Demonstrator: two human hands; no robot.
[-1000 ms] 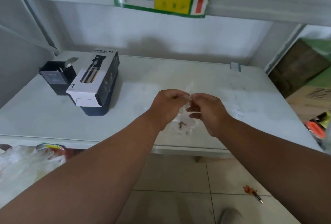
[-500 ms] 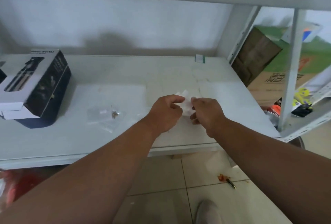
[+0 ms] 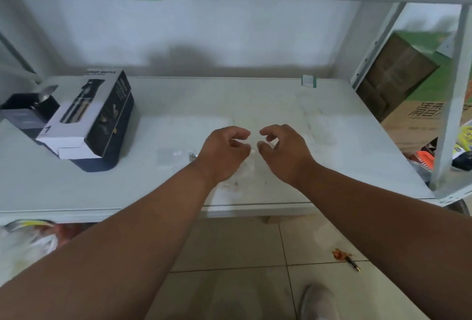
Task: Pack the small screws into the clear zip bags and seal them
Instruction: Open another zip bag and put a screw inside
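- Right now both hands hover just over the shelf [image 3: 319, 105], side by side, fingers curled and fingertips apart.
- Left hand [image 3: 224, 152]: thumb and fingers loosely curled with a gap between them, clamped on nothing I can make out.
- Right hand [image 3: 283, 151]: likewise loosely open, with something pale at the thumb tip that may be a bag edge; too blurred to say, so whether it holds anything I cannot tell.
- A clear bag [image 3: 173, 157] lies flat on the shelf just left of the left wrist, with a small dark speck at its right edge, probably a screw [image 3: 192, 156].
- A second bag [image 3: 245, 169] seems to lie under and between the hands, nearly invisible against the pale surface; a tiny speck near its lower edge may be another screw.
- Risk, as I judge it: the bags are hard to see on this shelf, so a hand could brush one aside or press a strip that is not lined up, leaving it partly unsealed.
- Risk: the lower bag lies near the front edge; a nudge from a forearm could tip it to the floor and scatter the contents if the seal is not fully closed.
- Risk: a loose screw would roll easily on the smooth top and be lost.
- Against half a second ago: then both hands pinched a bag between them, fingertips meeting; now they have parted and the bag is out of their grip.
- The view has also swung left, so the box [image 3: 86, 117] sits further into frame, and the left bag now appears beside the wrist rather than well clear of it.
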